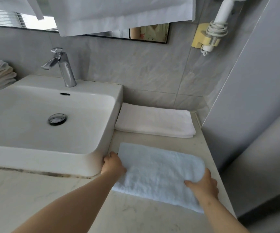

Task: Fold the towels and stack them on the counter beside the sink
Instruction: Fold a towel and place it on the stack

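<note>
A fluffy pale-blue terry towel (159,172) lies folded in a rough rectangle on the smooth marbled counter (136,214), just right of the front corner of the glossy white square sink (102,148). The right hand (203,184) grasps the end away from the sink, thumb on top. The left hand (114,163) meets the edge nearest the sink; its fingers are hidden, so their grip cannot be told. Further back, against the sink's right wall, rests a flat white folded towel (154,121).
</note>
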### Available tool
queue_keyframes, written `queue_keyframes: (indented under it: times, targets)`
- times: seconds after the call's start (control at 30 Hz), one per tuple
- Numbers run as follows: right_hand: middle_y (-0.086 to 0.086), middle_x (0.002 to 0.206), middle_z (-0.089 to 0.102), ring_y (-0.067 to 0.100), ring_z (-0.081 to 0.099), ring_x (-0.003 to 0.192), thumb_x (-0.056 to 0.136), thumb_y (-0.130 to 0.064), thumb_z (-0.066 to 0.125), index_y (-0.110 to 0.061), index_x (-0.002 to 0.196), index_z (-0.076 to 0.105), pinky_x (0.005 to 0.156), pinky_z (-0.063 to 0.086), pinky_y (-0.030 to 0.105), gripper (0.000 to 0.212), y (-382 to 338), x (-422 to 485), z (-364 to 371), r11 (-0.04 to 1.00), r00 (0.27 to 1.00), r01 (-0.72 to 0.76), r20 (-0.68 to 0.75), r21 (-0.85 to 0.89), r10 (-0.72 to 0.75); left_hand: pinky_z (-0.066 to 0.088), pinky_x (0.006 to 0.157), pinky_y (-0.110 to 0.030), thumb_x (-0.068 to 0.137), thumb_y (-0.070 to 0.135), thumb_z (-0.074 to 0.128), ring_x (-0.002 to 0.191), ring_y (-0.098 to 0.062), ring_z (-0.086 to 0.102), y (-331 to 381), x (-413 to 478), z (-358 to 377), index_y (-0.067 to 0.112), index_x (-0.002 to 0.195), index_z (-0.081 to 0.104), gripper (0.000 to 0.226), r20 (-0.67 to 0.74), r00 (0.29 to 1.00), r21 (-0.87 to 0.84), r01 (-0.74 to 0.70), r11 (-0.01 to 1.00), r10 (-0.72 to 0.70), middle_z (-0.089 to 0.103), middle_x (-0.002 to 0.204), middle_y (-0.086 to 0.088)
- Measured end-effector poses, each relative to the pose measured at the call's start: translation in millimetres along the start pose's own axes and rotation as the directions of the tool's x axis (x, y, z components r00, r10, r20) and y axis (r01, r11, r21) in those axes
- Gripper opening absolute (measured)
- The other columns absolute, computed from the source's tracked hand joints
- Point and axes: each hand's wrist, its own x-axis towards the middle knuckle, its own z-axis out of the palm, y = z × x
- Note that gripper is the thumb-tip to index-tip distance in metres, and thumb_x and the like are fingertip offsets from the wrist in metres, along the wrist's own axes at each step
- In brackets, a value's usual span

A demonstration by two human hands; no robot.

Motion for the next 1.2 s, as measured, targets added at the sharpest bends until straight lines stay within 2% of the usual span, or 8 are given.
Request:
queue_keyframes:
  times: [0.17, 0.3, 0.4, 0.57, 0.77, 0.97, 1.1, 1.2]
  targets:
    - [0.021, 0.121, 0.057, 0.038, 0.056, 0.106, 0.076, -0.012, 0.074, -0.001, 0.13, 0.045, 0.085, 0.045, 0.039, 0.062, -2.8, 2.6, 5.9, 0.922, 0.997, -0.067, 0.054, 0.381, 0.05, 0.041, 0.085, -0.029, 0.077, 0.017, 0.073, 0.111, -0.027, 0.053, -5.5, 0.3, -5.8, 0.005, 0.128, 0.046, 0.059, 0.111, 0.993, -0.273, 0.06, 0.96, -0.03, 0.055, 0.115, -0.009]
    - [0.015, 0.11, 0.061, 0.031, 0.057, 0.095, 0.083, -0.014, 0.068, -0.002, 0.118, 0.056, 0.084, 0.048, 0.039, 0.039, -31.7, -4.6, 2.5, 0.806, 0.998, -0.01, 0.053, 0.592, -0.027, 0.043, 0.081, -0.03, 0.082, 0.017, 0.07, 0.091, -0.025, 0.056, 0.7, -6.4, -18.3, 0.005, 0.117, 0.061, 0.039, 0.116, 0.993, -0.637, 0.051, 0.769, 0.03, 0.061, 0.099, -0.008]
    - [0.016, 0.106, 0.061, 0.029, 0.056, 0.089, 0.084, -0.011, 0.065, -0.006, 0.107, 0.057, 0.079, 0.046, 0.035, 0.024, -67.0, -13.3, -4.9, 0.751, 0.987, 0.105, 0.026, 0.652, -0.16, 0.051, 0.089, -0.036, 0.085, 0.023, 0.068, 0.09, -0.027, 0.064, 10.7, -14.5, -41.3, 0.006, 0.11, 0.066, 0.03, 0.033, 0.997, -0.75, -0.018, 0.661, 0.065, 0.068, 0.094, -0.009]
    - [0.006, 0.096, 0.061, 0.024, 0.057, 0.083, 0.085, -0.01, 0.063, -0.016, 0.103, 0.054, 0.072, 0.044, 0.029, 0.021, -130.6, -41.4, -15.7, 0.662, 0.925, 0.289, -0.023, 0.692, -0.38, 0.05, 0.094, -0.044, 0.083, 0.029, 0.068, 0.095, -0.031, 0.065, 11.0, -28.0, -94.3, 0.015, 0.093, 0.066, 0.017, -0.075, 0.986, -0.811, -0.147, 0.567, 0.149, 0.069, 0.099, -0.011]
    - [-0.006, 0.086, 0.062, 0.011, 0.059, 0.078, 0.085, -0.011, 0.064, -0.026, 0.088, 0.055, 0.066, 0.047, 0.026, 0.018, -203.8, -94.3, -15.8, 0.517, 0.816, 0.381, -0.016, 0.766, -0.578, 0.053, 0.082, -0.039, 0.089, 0.02, 0.061, 0.081, -0.027, 0.065, -26.4, -41.4, -162.4, 0.019, 0.084, 0.063, 0.006, -0.229, 0.968, -0.875, -0.25, 0.414, 0.101, 0.069, 0.088, -0.008]
    - [-0.008, 0.095, 0.064, 0.014, 0.062, 0.089, 0.083, -0.008, 0.066, -0.02, 0.114, 0.052, 0.081, 0.05, 0.033, 0.036, -274.8, -154.9, 39.1, 0.478, 0.711, 0.333, 0.117, 0.813, -0.694, 0.053, 0.082, -0.044, 0.087, 0.016, 0.061, 0.082, -0.031, 0.065, -107.6, -49.6, -218.8, 0.014, 0.086, 0.063, 0.003, -0.356, 0.932, -0.857, -0.294, 0.422, -0.073, 0.068, 0.093, -0.015]
    - [-0.008, 0.097, 0.062, 0.011, 0.061, 0.088, 0.084, -0.008, 0.065, -0.023, 0.116, 0.048, 0.08, 0.049, 0.03, 0.04, -315.4, -209.3, 95.8, 0.484, 0.61, 0.331, 0.208, 0.81, -0.765, 0.054, 0.076, -0.04, 0.086, 0.019, 0.063, 0.078, -0.027, 0.064, -186.1, -62.0, -252.9, 0.019, 0.083, 0.063, 0.003, -0.444, 0.874, -0.833, -0.321, 0.451, -0.198, 0.067, 0.087, -0.011]
    - [-0.003, 0.104, 0.062, 0.018, 0.062, 0.094, 0.083, -0.006, 0.066, -0.02, 0.125, 0.046, 0.085, 0.05, 0.034, 0.049, -344.8, -260.8, 140.6, 0.502, 0.549, 0.334, 0.268, 0.798, -0.792, 0.053, 0.082, -0.047, 0.074, 0.027, 0.069, 0.084, -0.032, 0.065, -253.8, -74.9, -279.9, 0.017, 0.082, 0.064, 0.014, -0.484, 0.826, -0.827, -0.322, 0.461, -0.291, 0.068, 0.09, -0.016]
